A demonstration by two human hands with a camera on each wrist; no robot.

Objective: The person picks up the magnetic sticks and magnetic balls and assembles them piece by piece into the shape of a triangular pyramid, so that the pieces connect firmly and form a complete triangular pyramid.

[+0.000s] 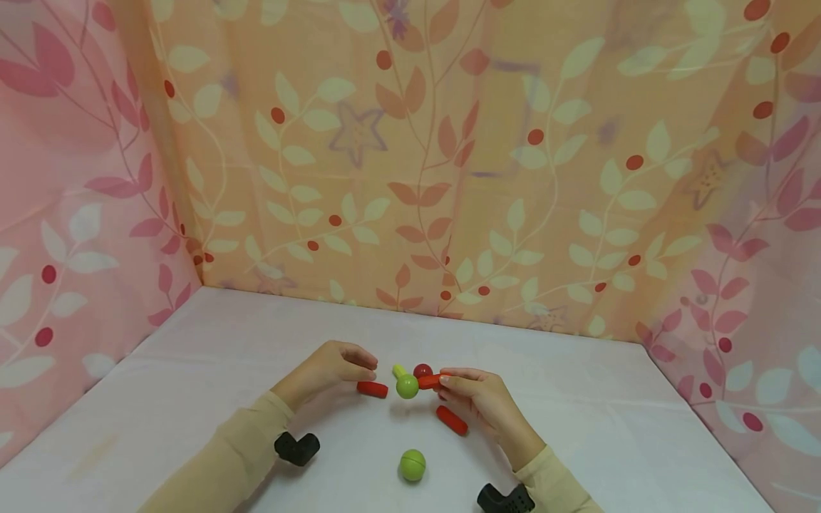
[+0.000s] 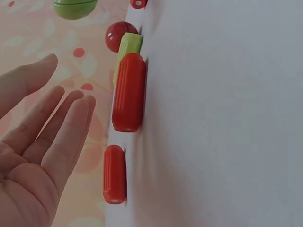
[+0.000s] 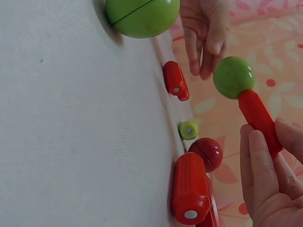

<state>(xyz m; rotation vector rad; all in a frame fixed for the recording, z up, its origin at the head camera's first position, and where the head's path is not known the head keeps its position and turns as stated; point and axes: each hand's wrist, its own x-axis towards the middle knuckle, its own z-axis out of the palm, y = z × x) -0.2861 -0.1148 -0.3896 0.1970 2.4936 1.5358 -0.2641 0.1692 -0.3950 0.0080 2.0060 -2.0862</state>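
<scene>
My right hand (image 1: 482, 399) pinches a ribbed red rod (image 3: 258, 116) between thumb and fingers, above the white table. At the rod's far end sits a green ball (image 3: 234, 77), touching it. The left hand (image 1: 338, 365) hovers with its fingers extended and nothing in them, as the left wrist view shows. Just below those fingers lies a second red rod (image 1: 373, 389). Behind the held ball, a yellow-green rod (image 1: 399, 371) and a red ball (image 1: 423, 370) rest on the table, partly covered in the head view.
Another red rod (image 1: 452, 420) lies below the right hand. Nearer the front is a loose green ball (image 1: 412, 465) with a seam line. The rods show round metallic spots in their ends. A floral curtain (image 1: 359, 214) encloses the white table (image 1: 256, 320) at the back and sides.
</scene>
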